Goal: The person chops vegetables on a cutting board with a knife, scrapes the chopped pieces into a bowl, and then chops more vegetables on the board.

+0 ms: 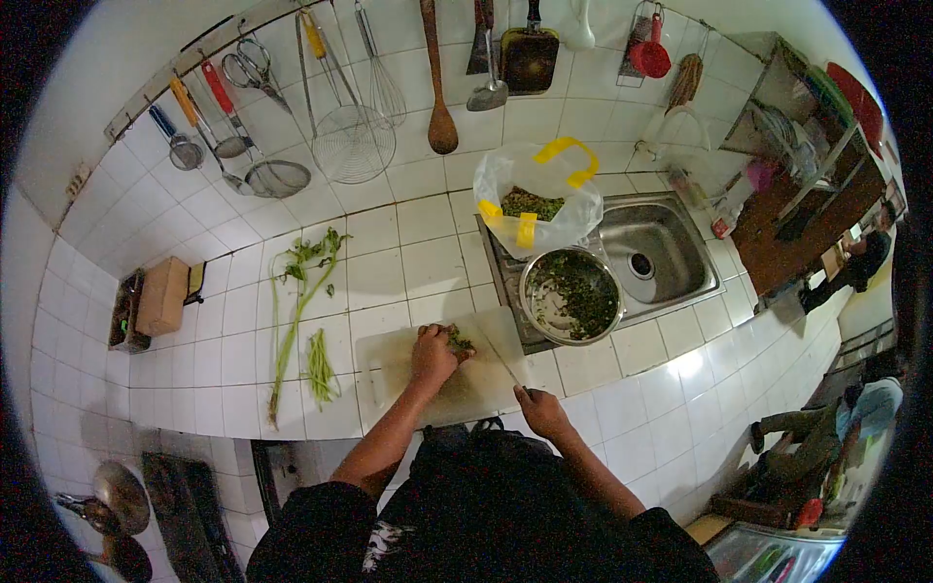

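Observation:
On a pale cutting board [389, 377], my left hand [433, 358] presses its curled fingers round a small bunch of leafy greens [460, 342]. My right hand [545, 413] is wrapped round the handle of a knife [505, 364], whose blade points up and left over the board's right side, apart from the greens. Right of the board, a steel bowl [526, 303] holds chopped greens [587, 301]. Whole celery-like stalks with leaves [296, 316] lie to the left on the tiles, beside a short bundle of cut stems [319, 367].
Behind the bowl stands a clear plastic bag [494, 170] with yellow handles and chopped greens inside. A steel sink [671, 257] is to the right. Utensils, including a wooden spoon [442, 126] and a whisk [386, 92], hang on the wall. Other people are visible at far right.

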Action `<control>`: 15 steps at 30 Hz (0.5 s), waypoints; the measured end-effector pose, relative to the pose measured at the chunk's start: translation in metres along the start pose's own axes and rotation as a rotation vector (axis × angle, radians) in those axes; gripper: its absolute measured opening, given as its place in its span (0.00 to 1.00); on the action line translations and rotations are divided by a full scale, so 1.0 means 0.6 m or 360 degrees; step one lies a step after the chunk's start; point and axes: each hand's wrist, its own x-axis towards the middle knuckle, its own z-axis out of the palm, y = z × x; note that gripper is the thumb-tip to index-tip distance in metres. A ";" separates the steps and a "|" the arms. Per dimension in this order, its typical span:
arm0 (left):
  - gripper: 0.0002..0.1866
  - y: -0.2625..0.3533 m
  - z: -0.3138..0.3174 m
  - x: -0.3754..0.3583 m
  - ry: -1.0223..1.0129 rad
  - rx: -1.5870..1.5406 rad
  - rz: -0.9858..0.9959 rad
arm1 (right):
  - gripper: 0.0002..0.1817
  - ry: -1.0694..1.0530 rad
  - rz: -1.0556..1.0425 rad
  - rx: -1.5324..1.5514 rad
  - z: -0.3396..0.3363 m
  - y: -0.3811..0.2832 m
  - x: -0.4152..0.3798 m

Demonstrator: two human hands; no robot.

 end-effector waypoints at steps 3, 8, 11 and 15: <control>0.23 -0.004 0.015 0.000 -0.0041 -0.0035 -0.0070 | 0.36 0.0028 0.0016 0.0024 0.009 0.017 0.014; 0.14 -0.014 0.033 -0.005 -0.0073 -0.0152 -0.0075 | 0.36 0.0088 -0.0021 0.0071 0.018 0.020 0.013; 0.12 -0.021 0.040 -0.006 -0.0033 -0.0166 -0.0025 | 0.37 0.0000 0.0028 -0.0009 0.019 0.020 0.013; 0.10 -0.057 0.072 -0.003 -0.0083 -0.0322 -0.0246 | 0.38 -0.0072 -0.0043 -0.0039 0.017 0.022 0.008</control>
